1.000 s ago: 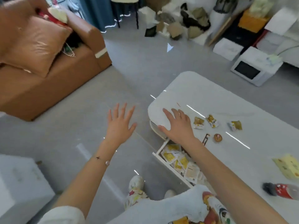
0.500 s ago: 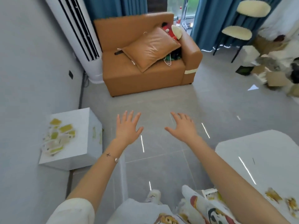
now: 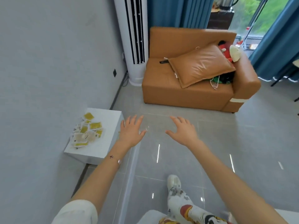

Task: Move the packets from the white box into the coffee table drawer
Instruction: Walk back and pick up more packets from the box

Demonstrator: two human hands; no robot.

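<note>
Both hands are empty, fingers straight and spread: the left hand (image 3: pixel 131 132) hangs over the floor (image 3: pixel 242 143) just beside the right edge of the white box (image 3: pixel 111 122), and the right hand (image 3: pixel 182 132) is further right, over bare tiles. A second ago the view looked down on the bench, with the right hand flat on its corner above the open drawer, where packets already lay; since then the view has swung away, the bench and drawer have dropped out of sight, and the box has drawn nearer to the left hand than it was half a second ago. The packets (image 3: pixel 87 131) lie in a loose yellow-and-white heap on top of the box, along its left edge, next to the wall (image 3: pixel 48 78); neither hand touches them. It looks as if one load has been put away and the person is coming back for more, so the task seems only partly done. The next move is likely a reach across the box to gather the heap.
</note>
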